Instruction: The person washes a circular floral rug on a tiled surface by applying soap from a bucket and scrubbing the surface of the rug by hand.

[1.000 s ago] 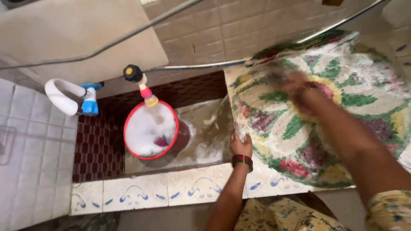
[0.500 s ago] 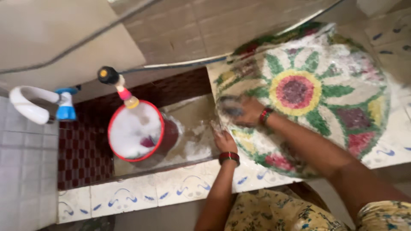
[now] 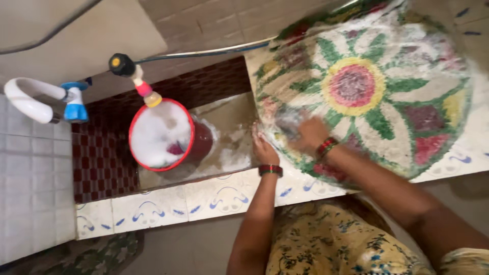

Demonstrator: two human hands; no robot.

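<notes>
Pinning the soapy rug's (image 3: 367,91) edge flat, her left hand (image 3: 264,150) steadied it while the right hand (image 3: 305,135) pressed down scrubbing, hands close together.

Soft, even daylight fills the scene with no hard shadows; it is brightest on the pale wall at far left and on the foam in the red bucket (image 3: 162,133), which is nearly blown out to white. The round floral rug (image 3: 387,86) smears with motion blur, strongest along its far right edge. The right hand (image 3: 305,133) is blurred too; the left hand (image 3: 264,150) is sharper. Straight tile lines bow slightly towards the corners.
</notes>
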